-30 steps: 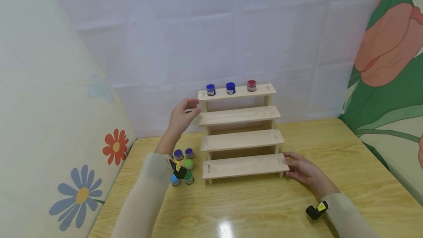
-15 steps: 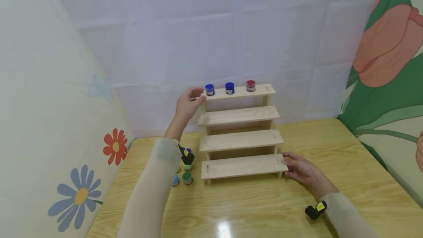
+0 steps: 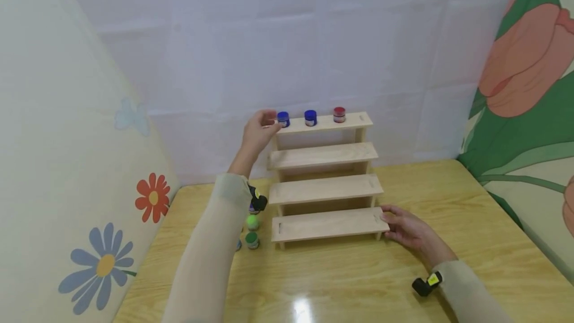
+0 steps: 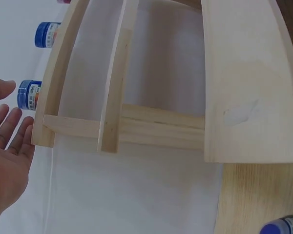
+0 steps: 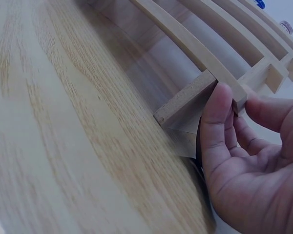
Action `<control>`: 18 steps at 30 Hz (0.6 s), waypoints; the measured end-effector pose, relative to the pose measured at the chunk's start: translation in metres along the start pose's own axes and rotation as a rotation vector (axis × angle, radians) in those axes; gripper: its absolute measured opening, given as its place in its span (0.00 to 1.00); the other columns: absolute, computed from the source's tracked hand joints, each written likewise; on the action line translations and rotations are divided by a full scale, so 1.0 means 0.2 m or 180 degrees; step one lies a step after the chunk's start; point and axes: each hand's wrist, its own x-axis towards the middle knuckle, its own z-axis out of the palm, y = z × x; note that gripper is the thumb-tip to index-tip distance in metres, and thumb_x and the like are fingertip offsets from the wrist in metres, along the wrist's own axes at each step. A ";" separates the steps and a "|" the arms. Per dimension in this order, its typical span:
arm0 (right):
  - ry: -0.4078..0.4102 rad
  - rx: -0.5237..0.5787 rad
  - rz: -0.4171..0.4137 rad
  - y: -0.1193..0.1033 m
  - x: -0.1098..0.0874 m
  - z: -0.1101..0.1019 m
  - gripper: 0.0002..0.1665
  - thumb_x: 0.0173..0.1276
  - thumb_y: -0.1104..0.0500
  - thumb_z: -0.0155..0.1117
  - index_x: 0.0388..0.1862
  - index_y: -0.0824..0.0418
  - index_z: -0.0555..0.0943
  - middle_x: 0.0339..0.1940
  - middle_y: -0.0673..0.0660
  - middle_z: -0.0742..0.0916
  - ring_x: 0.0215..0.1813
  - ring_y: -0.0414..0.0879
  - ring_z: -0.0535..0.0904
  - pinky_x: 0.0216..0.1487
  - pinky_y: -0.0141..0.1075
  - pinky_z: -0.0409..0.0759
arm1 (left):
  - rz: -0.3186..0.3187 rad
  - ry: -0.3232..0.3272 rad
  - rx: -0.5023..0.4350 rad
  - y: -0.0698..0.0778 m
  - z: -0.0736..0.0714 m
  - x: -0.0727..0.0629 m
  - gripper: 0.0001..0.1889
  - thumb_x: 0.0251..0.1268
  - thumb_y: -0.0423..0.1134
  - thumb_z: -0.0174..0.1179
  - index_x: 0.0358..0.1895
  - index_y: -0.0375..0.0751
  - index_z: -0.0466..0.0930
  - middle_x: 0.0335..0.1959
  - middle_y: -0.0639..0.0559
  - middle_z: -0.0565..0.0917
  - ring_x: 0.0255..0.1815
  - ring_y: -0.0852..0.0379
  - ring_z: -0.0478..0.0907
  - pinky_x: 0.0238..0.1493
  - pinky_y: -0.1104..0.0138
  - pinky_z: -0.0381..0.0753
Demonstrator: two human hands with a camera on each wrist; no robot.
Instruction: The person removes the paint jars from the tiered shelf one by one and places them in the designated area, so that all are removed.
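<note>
A stepped wooden shelf (image 3: 327, 188) with several tiers stands on the table against the white cloth. Along its top tier sit a blue paint jar (image 3: 283, 119), a second blue paint jar (image 3: 310, 118) and a red-lidded jar (image 3: 339, 115). My left hand (image 3: 259, 131) is at the leftmost blue jar, thumb and fingers spread apart beside it. In the left wrist view, the fingertips (image 4: 12, 117) are near that jar (image 4: 29, 95) with a gap between. My right hand (image 3: 408, 228) pinches the right end of the lowest tier, thumb on top and fingers below (image 5: 217, 112).
Left of the shelf, on the wooden table (image 3: 341, 283), are more jars, among them a green-lidded jar (image 3: 252, 240) and a light green jar (image 3: 252, 222); my left forearm hides some. Painted flower panels flank both sides.
My left hand has moved right and slightly up, from the shelf's left side to the leftmost blue jar. My right hand stays on the lowest tier's end.
</note>
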 end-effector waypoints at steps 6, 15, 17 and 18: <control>0.0071 0.0024 0.0027 0.01 -0.01 0.01 0.12 0.80 0.64 0.51 0.57 0.52 0.72 0.41 0.52 0.86 0.39 0.41 0.83 0.35 0.28 0.83 | -0.0159 -0.0271 0.0190 0.00 -0.01 0.05 0.30 0.67 0.36 0.66 0.71 0.37 0.69 0.70 0.41 0.75 0.69 0.45 0.73 0.68 0.56 0.75; 0.0009 -0.0015 0.0065 0.03 -0.03 0.03 0.13 0.80 0.63 0.52 0.60 0.54 0.71 0.42 0.53 0.86 0.38 0.41 0.84 0.35 0.27 0.84 | -0.0156 -0.0641 0.0456 0.01 -0.02 0.06 0.31 0.70 0.32 0.62 0.75 0.38 0.64 0.70 0.37 0.73 0.70 0.42 0.71 0.70 0.54 0.73; 0.0000 -0.0024 0.0068 0.04 -0.03 0.03 0.14 0.80 0.63 0.52 0.60 0.55 0.71 0.41 0.53 0.86 0.38 0.41 0.84 0.35 0.27 0.84 | -0.0128 -0.0607 0.0477 0.01 -0.02 0.05 0.30 0.69 0.31 0.63 0.73 0.38 0.67 0.68 0.36 0.76 0.68 0.41 0.73 0.68 0.54 0.75; -0.0001 -0.0029 0.0076 0.04 -0.03 0.03 0.14 0.80 0.63 0.52 0.60 0.54 0.71 0.41 0.53 0.86 0.38 0.41 0.84 0.35 0.27 0.84 | -0.0119 -0.0595 0.0489 0.01 -0.02 0.05 0.30 0.69 0.32 0.64 0.73 0.37 0.68 0.67 0.36 0.77 0.67 0.41 0.74 0.67 0.53 0.76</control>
